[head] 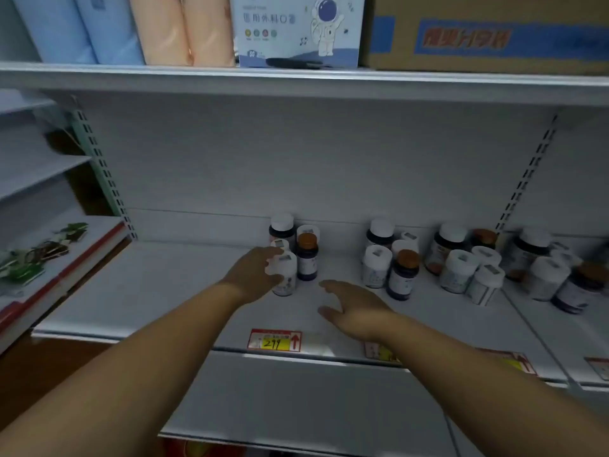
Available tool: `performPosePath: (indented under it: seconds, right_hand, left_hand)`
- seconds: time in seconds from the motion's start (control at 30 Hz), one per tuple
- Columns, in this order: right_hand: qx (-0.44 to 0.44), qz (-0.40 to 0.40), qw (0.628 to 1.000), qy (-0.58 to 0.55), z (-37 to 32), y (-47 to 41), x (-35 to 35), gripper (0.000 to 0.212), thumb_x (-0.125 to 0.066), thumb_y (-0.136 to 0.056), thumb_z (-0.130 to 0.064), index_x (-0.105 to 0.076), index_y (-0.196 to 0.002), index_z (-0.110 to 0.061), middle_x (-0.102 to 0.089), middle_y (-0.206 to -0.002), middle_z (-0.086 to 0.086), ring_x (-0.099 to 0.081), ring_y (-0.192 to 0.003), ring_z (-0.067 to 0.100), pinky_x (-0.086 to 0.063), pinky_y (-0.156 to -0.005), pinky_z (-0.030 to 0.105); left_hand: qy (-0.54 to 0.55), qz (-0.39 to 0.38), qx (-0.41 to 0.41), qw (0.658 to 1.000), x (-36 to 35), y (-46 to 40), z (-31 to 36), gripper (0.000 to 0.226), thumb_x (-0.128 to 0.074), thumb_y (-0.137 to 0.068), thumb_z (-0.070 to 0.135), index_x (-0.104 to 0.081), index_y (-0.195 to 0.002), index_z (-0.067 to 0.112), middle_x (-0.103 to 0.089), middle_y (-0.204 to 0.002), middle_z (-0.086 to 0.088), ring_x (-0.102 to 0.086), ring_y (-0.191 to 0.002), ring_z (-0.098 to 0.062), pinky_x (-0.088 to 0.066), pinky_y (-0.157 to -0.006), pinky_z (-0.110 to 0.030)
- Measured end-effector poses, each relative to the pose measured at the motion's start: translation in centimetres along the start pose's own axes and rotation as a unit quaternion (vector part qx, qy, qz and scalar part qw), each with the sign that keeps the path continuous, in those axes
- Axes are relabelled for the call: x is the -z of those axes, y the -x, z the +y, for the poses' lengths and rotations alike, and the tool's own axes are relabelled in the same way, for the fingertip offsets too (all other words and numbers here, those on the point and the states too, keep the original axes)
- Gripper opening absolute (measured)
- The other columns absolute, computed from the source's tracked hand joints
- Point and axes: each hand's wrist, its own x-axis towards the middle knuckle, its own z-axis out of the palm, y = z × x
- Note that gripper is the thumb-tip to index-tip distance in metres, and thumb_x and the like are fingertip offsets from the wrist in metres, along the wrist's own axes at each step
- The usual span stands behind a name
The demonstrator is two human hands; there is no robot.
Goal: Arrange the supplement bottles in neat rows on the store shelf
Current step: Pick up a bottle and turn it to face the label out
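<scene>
On the white metal store shelf [184,291], backed by a plain pale panel with slotted uprights at either side, supplement bottles stand in loose clusters. A small group sits near the back, left of centre: a white bottle [285,273] at the front, a dark bottle with an orange cap [307,258] touching its right side, and more white-capped ones behind. The left hand [255,273] is wrapped around the white bottle, fingers curled against its side. The right hand [354,308] hovers just above the bare shelf, fingers spread and holding nothing. To the right, a larger, untidy cluster [458,262] of white and dark bottles runs toward the shelf's edge and onto the next bay. A red and yellow price tag [275,340] reading 299 sits on the front lip. The upper shelf [296,80] carries blue and peach wrapped rolls [131,28], a mask box with an astronaut drawing [298,29] and a brown carton [487,31]. The lighting is dim. On the left, a neighbouring rack [39,262] holds green and white packets.
</scene>
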Motion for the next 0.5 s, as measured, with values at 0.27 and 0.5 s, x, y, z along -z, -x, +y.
performPosePath:
  seconds: [0.27,0.5]
  right_hand:
    - [-0.06,0.009,0.996,-0.069,-0.4,-2.7,-1.8,0.061,-0.047,-0.087,-0.051,-0.026,-0.141,-0.03,-0.043,-0.143,-0.004,-0.045,-0.124,0.016,-0.032,-0.095,0.022]
    - [-0.038,0.015,0.975,-0.217,-2.3,-3.4,-0.9,0.069,-0.066,-0.077,-0.045,-0.032,-0.135,-0.031,-0.048,-0.136,-0.001,-0.047,-0.123,0.017,-0.04,-0.099,0.027]
  left_hand:
    - [-0.021,0.029,-0.042,0.998,-0.7,-2.2,-2.6,0.033,-0.068,-0.077,0.022,-0.06,-0.108,0.016,-0.054,-0.117,-0.01,-0.055,-0.1,-0.024,-0.038,-0.083,-0.026]
    - [0.048,0.019,-0.031,0.998,0.4,-1.8,-1.4,0.017,-0.073,-0.07,0.043,-0.064,-0.072,0.028,-0.065,-0.076,0.012,-0.059,-0.066,-0.005,-0.042,-0.062,-0.022]
